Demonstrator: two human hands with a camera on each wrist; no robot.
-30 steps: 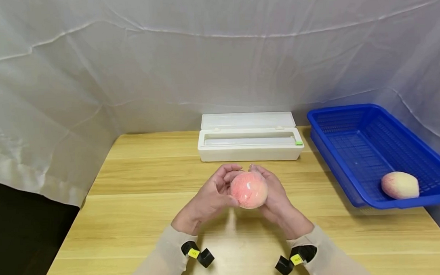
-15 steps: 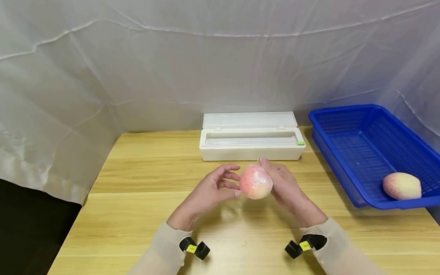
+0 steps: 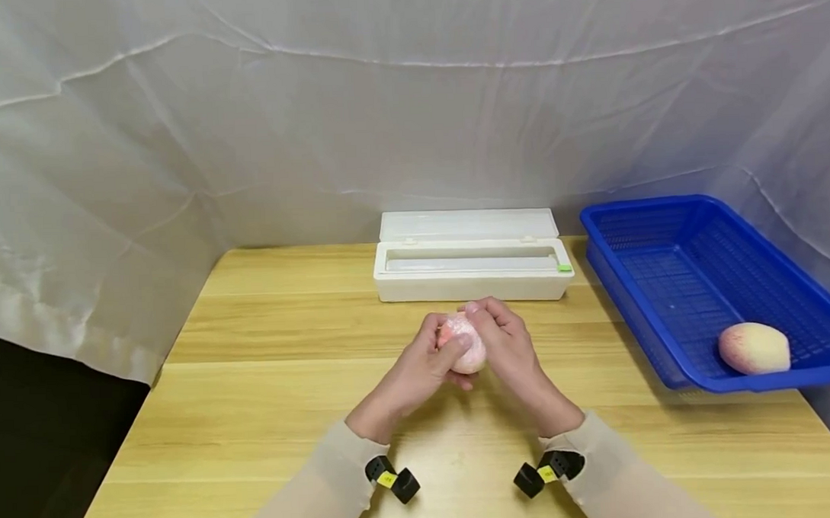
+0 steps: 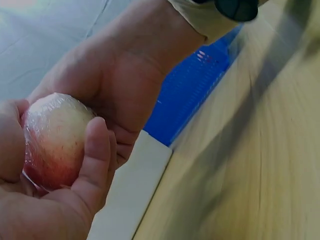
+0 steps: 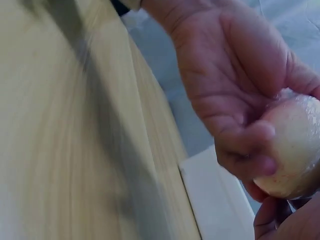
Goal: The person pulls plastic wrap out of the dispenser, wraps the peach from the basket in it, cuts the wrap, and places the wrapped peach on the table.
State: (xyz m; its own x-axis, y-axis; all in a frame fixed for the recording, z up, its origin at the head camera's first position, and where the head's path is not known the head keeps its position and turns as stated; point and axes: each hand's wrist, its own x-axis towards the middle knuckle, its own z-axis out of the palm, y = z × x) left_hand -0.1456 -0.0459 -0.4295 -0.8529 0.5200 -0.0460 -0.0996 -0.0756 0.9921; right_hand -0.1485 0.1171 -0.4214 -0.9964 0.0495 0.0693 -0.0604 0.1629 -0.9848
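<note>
Left hand (image 3: 415,369) curled snugly round peach (image 4: 57,142), thumb over top; right hand (image 3: 513,351) bent against its far right side, no gap; table (image 3: 256,417) below; basket (image 3: 769,383) at right; box (image 3: 474,290) behind, lid (image 3: 469,225) up; peach held above table; second peach (image 3: 754,348) in basket; step looks like smoothing film (image 5: 302,127); next press seems to call for light, even fingers.
</note>
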